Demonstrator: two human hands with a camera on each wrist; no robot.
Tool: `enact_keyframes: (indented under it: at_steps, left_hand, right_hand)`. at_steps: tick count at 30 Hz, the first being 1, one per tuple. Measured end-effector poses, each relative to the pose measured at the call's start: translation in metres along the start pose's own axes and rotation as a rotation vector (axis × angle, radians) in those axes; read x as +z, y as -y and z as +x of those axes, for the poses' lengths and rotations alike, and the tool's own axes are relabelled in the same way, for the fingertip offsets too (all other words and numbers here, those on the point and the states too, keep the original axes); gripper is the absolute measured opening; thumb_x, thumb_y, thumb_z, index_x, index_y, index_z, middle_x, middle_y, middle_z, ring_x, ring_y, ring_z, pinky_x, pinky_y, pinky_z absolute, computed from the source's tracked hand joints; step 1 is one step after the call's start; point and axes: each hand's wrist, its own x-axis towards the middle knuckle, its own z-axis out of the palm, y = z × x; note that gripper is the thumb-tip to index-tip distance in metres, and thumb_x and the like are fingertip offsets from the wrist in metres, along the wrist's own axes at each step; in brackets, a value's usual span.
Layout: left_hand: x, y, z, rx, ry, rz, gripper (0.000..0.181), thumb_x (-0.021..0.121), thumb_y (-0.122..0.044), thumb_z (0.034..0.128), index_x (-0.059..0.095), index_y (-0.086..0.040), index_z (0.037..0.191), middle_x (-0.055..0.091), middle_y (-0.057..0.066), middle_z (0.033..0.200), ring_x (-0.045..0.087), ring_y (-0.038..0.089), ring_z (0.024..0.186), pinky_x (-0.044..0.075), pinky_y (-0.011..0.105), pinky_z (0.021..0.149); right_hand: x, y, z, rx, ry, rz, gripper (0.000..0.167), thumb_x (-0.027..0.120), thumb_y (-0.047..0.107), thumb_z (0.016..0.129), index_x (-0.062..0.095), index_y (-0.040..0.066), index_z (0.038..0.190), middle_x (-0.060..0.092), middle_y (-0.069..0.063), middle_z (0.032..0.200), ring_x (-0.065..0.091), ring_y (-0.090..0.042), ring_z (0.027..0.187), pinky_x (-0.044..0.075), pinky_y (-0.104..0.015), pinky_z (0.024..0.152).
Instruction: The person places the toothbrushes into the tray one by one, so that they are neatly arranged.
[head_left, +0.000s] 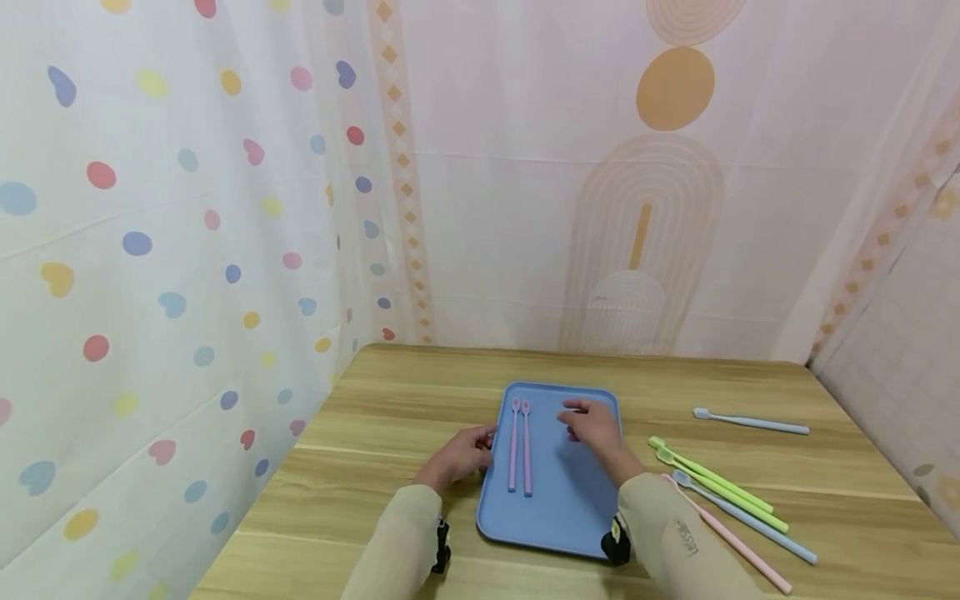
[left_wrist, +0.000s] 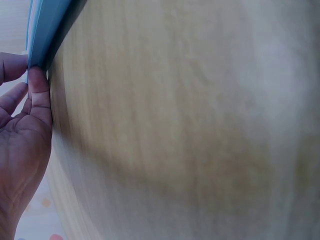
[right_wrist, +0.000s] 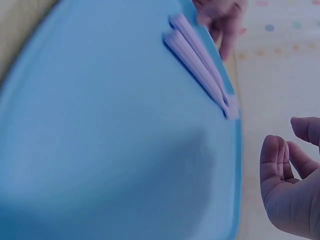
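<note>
A blue tray (head_left: 570,508) lies on the table. Inside it, near the left side, two purple toothbrushes (head_left: 527,454) lie side by side, heads toward the far end. At the tray's left rim my left hand (head_left: 459,457) holds the edge; the left wrist view shows its fingertips against the tray wall (left_wrist: 50,35). Over the right part of the tray hovers my right hand (head_left: 596,427), fingers loosely bent, nothing between them. The right wrist view shows a gap between that hand's thumb and fingers (right_wrist: 272,155).
Right of the tray lie two green toothbrushes (head_left: 723,483), a blue one (head_left: 757,515) and a pink one (head_left: 738,542), close together. Another light-blue toothbrush (head_left: 757,423) lies farther back. Patterned curtains (head_left: 495,250) hang behind and beside the wooden table (head_left: 337,500).
</note>
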Motion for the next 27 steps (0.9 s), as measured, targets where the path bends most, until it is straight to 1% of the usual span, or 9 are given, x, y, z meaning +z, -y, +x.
enact_keyframes:
  at_steps: [2, 8, 11, 14, 18, 20, 24, 27]
  left_hand:
    - [0.000, -0.001, -0.001, -0.003, -0.002, -0.001, 0.070, 0.058, 0.004, 0.0802, 0.044, -0.002, 0.148, 0.051, 0.008, 0.094, 0.048, 0.021, 0.080, 0.038, 0.029, 0.060]
    - [0.000, -0.003, -0.002, -0.007, -0.007, -0.009, 0.070, 0.058, 0.005, 0.0795, 0.045, -0.002, 0.148, 0.051, 0.009, 0.094, 0.048, 0.021, 0.080, 0.039, 0.029, 0.061]
    - [0.000, -0.003, -0.003, 0.000, -0.006, -0.014, 0.070, 0.058, 0.006, 0.0787, 0.044, -0.001, 0.148, 0.051, 0.009, 0.094, 0.048, 0.021, 0.081, 0.039, 0.029, 0.061]
    - [0.001, -0.003, -0.002, 0.000, -0.007, -0.019, 0.071, 0.057, 0.007, 0.0787, 0.044, 0.000, 0.148, 0.051, 0.009, 0.094, 0.048, 0.021, 0.081, 0.039, 0.029, 0.061]
    - [0.001, -0.002, -0.002, -0.006, -0.009, -0.014, 0.070, 0.057, 0.006, 0.0798, 0.044, -0.001, 0.148, 0.051, 0.009, 0.094, 0.048, 0.021, 0.081, 0.039, 0.029, 0.061]
    - [0.000, -0.002, -0.002, -0.007, -0.007, -0.013, 0.070, 0.057, 0.005, 0.0800, 0.044, -0.001, 0.148, 0.051, 0.009, 0.094, 0.048, 0.021, 0.081, 0.039, 0.029, 0.061]
    - [0.000, -0.002, -0.002, -0.011, -0.006, -0.018, 0.070, 0.058, 0.005, 0.0799, 0.044, -0.001, 0.148, 0.051, 0.008, 0.094, 0.048, 0.021, 0.080, 0.038, 0.029, 0.062]
    - [0.000, -0.003, -0.002, -0.010, -0.009, -0.017, 0.070, 0.058, 0.005, 0.0793, 0.044, -0.001, 0.148, 0.051, 0.008, 0.094, 0.048, 0.021, 0.080, 0.038, 0.029, 0.061]
  right_hand:
    - [-0.012, 0.001, 0.002, 0.009, 0.001, 0.001, 0.038, 0.064, 0.007, 0.092, 0.061, -0.009, 0.126, 0.067, -0.018, 0.102, 0.062, -0.023, 0.081, 0.055, -0.029, 0.070]
    - [-0.048, 0.000, 0.004, -0.007, -0.020, 0.036, 0.041, 0.062, 0.008, 0.094, 0.057, -0.013, 0.129, 0.064, -0.025, 0.112, 0.062, -0.035, 0.092, 0.055, -0.032, 0.074]
    - [-0.067, -0.004, 0.005, -0.024, -0.016, 0.032, 0.043, 0.060, 0.010, 0.096, 0.054, -0.013, 0.132, 0.061, -0.027, 0.119, 0.061, -0.036, 0.098, 0.055, -0.036, 0.080]
    - [-0.086, -0.010, 0.008, -0.041, -0.013, 0.009, 0.046, 0.058, 0.012, 0.097, 0.051, -0.014, 0.135, 0.057, -0.030, 0.125, 0.058, -0.041, 0.105, 0.053, -0.042, 0.086]
    - [-0.109, -0.017, 0.012, -0.019, -0.018, -0.055, 0.050, 0.055, 0.016, 0.099, 0.047, -0.012, 0.139, 0.052, -0.032, 0.134, 0.055, -0.045, 0.115, 0.049, -0.049, 0.094]
    - [-0.119, -0.020, 0.014, -0.002, -0.035, -0.088, 0.051, 0.055, 0.019, 0.098, 0.047, -0.011, 0.139, 0.051, -0.032, 0.134, 0.055, -0.046, 0.115, 0.048, -0.050, 0.094]
    - [-0.141, -0.028, 0.017, 0.024, -0.044, -0.146, 0.055, 0.055, 0.024, 0.098, 0.045, -0.009, 0.142, 0.048, -0.033, 0.138, 0.055, -0.048, 0.115, 0.046, -0.052, 0.095]
    - [-0.159, -0.034, 0.017, 0.017, -0.024, -0.177, 0.058, 0.053, 0.025, 0.099, 0.042, -0.010, 0.144, 0.043, -0.034, 0.141, 0.054, -0.048, 0.118, 0.045, -0.053, 0.096]
